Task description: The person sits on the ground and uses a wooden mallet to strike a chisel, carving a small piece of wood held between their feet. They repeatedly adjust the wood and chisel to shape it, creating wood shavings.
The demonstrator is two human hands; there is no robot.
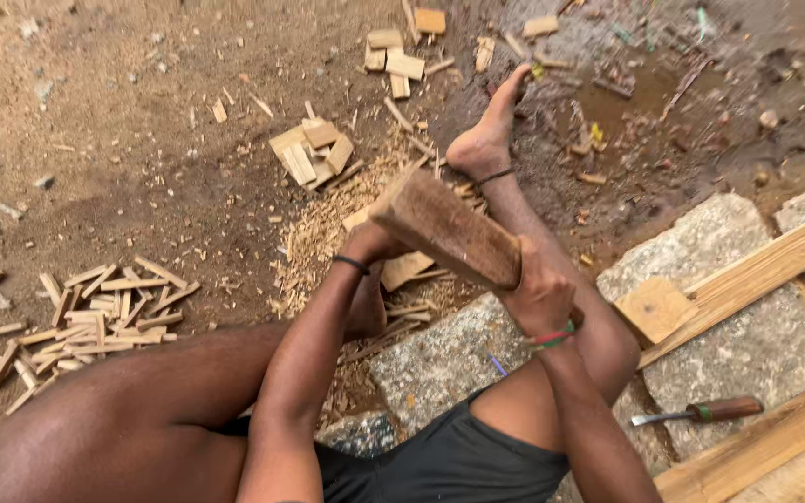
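right hand (540,296) clenched round the near end of a thick wooden block (447,230), tilted above the wood chips (328,233). left hand (370,244) sits under the block's far end, fingers hidden; cannot tell their state. chisel (701,411) lies apart on stone slab (757,354).
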